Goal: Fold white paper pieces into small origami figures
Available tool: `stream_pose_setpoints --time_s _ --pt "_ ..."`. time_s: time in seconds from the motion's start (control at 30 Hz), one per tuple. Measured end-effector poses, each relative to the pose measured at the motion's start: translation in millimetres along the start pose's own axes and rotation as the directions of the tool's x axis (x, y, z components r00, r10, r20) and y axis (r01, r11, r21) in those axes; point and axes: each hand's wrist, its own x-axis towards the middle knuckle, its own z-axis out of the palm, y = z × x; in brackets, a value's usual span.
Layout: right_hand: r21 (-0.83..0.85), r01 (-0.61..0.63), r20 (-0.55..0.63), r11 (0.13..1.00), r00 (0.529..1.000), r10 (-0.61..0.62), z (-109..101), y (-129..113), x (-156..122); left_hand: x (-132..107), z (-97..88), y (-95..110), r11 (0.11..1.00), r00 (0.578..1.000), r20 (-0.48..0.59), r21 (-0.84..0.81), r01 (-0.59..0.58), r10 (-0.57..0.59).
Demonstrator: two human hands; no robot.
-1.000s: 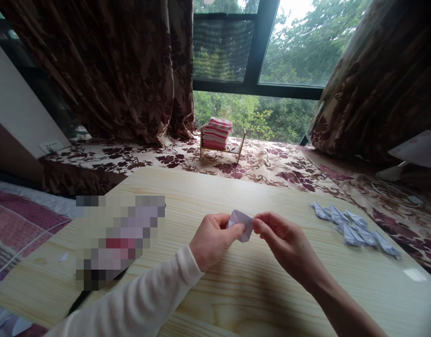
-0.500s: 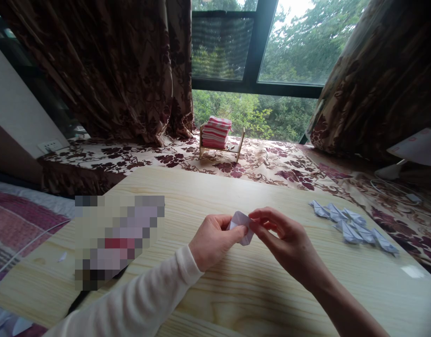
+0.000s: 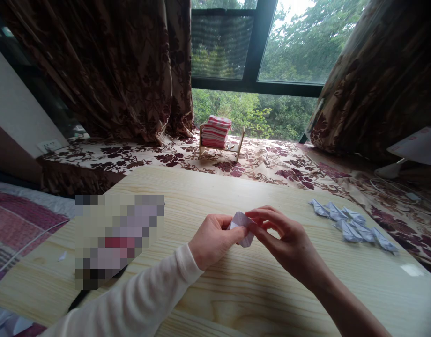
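A small folded piece of pale paper (image 3: 241, 222) is held just above the light wooden table (image 3: 208, 290) near its middle. My left hand (image 3: 211, 239), in a white sleeve, pinches the paper's left side between thumb and fingers. My right hand (image 3: 289, 243) pinches its right side, with the fingers curled over the top edge. To the right on the table lies a row of several finished folded paper pieces (image 3: 352, 225).
A pixelated patch (image 3: 119, 236) covers something on the table's left. Beyond the table a patterned cloth ledge holds a small wooden stand with pink striped folded cloths (image 3: 216, 132). Dark floral curtains (image 3: 113, 65) frame a window. A white cable and lamp (image 3: 412, 154) sit at the right.
My right hand has shifted left and closed further over the paper's top edge. The left hand and paper have stayed almost in place.
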Motion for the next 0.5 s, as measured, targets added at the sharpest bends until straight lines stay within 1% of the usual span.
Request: stream_pose_setpoints --time_s 0.2,0.33,0.4,0.5 --pt "-0.025 0.035 0.004 0.999 0.999 -0.035 -1.9 -1.6 1.1 0.3 -0.2 -0.7 1.000 1.000 0.014 0.018 -0.018 0.018" --pt "-0.072 0.037 0.057 0.997 0.998 -0.033 -6.6 -5.3 3.3 0.2 -0.6 -1.1 0.998 0.998 0.049 0.056 -0.040 0.037" --pt "-0.100 0.063 0.083 0.993 0.995 -0.055 -9.0 -6.5 4.0 -0.2 -0.1 -0.9 0.997 0.998 0.062 0.073 -0.038 0.033" --pt "-0.156 0.151 0.104 0.976 0.985 -0.136 -11.7 -7.5 4.3 -1.1 1.2 -0.7 0.996 0.996 0.087 0.087 -0.016 0.009"
